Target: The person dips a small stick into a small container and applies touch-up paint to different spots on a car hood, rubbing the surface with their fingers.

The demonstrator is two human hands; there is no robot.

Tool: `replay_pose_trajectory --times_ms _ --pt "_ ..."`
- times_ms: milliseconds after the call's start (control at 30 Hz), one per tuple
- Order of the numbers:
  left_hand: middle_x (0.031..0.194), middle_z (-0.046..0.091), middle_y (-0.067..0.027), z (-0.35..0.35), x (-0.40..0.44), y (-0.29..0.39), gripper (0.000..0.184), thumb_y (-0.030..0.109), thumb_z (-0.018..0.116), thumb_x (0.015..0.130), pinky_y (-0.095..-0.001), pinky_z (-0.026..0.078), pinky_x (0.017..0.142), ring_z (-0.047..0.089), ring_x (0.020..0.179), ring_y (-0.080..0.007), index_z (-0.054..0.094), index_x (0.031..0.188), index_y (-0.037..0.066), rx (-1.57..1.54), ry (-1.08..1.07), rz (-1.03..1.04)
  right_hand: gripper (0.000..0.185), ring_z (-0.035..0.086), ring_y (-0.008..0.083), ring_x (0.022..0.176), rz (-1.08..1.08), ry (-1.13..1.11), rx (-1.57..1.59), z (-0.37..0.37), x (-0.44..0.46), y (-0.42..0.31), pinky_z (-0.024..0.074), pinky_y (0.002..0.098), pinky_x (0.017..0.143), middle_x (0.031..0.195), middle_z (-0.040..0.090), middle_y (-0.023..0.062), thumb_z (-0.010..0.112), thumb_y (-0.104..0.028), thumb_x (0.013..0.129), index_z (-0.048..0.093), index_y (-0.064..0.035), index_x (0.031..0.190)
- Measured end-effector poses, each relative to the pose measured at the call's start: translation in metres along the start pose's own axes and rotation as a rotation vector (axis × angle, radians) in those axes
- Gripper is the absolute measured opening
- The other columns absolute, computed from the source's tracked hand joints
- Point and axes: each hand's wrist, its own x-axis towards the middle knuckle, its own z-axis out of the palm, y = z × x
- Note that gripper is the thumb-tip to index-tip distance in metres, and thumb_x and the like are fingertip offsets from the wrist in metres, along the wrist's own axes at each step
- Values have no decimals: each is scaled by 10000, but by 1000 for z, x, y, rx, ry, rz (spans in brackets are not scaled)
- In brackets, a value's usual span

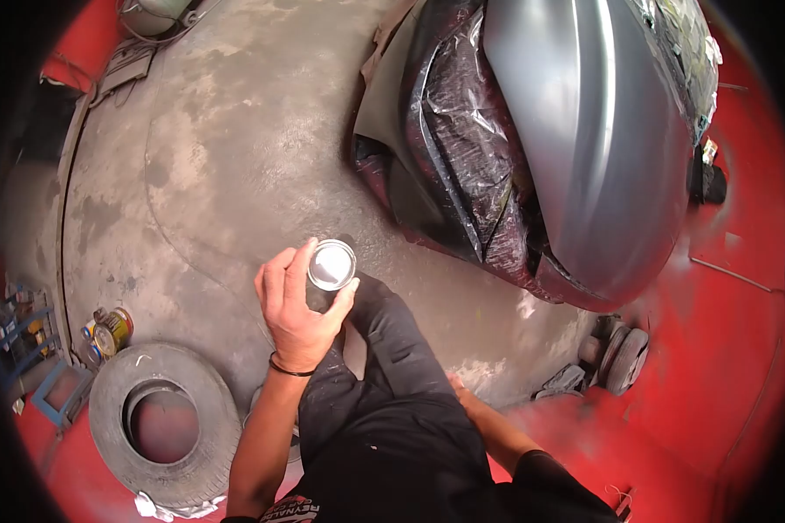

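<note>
My left hand (298, 305) is closed around a small round metal can (331, 265), its fingers on one side and the thumb on the other. I look down on the can's shiny silver top with its raised rim. It is held in front of my legs, above the concrete floor. Of my right hand (460, 389), only a small part shows beside my thigh; its fingers are hidden. A grey car body (584, 174) stands ahead to the right, with dark, wrinkled plastic sheeting (471, 122) covering part of its front.
A worn tire (113, 436) lies at lower left, with several cans (109, 331) behind it. Blue metal frames (61, 394) stand farther left. Small wheels (626, 359) sit near the red wall at right. A hose or cable (161, 228) runs along the concrete floor (227, 113).
</note>
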Motion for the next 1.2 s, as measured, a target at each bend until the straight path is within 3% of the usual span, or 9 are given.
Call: replay_pose_trajectory --times_ms 267,667,967,1100,1200 --pt "1272 648 -139 12 63 -20 786 144 990 699 -461 485 1049 633 1165 -336 693 1420 51 -33 -37 22 258 768 394 1113 71 234 192 -146 4 -69 617 522 936 1210 787 158 612 -187 976 748 -158 1193" --pt "1264 645 -127 20 199 -40 790 172 1004 684 -453 482 1045 630 1140 -317 705 1401 31 -79 -139 128 284 760 408 1128 226 224 342 -231 -5 -102 601 521 972 1223 788 163 609 -175 966 761 -159 1205" --pt "1248 650 -141 4 273 -33 764 189 998 697 -468 491 1052 616 1157 -342 709 1386 28 -77 -160 138 271 767 415 1098 213 335 383 -308 2 -123 611 527 954 1195 797 177 605 -198 972 775 -148 1178" --pt "1232 647 -144 -14 300 -37 761 198 998 699 -476 493 1045 612 1165 -351 709 1384 36 -70 -122 151 251 770 417 1088 202 403 430 -353 -1 -132 616 530 954 1114 805 199 621 -191 992 756 -135 1196" --pt "1245 641 -153 -35 322 -45 733 275 1000 721 -511 480 1060 619 1149 -372 722 1359 44 -65 -136 134 167 780 438 953 157 639 450 -362 19 -127 626 530 846 975 809 200 683 -192 968 765 -106 1086"
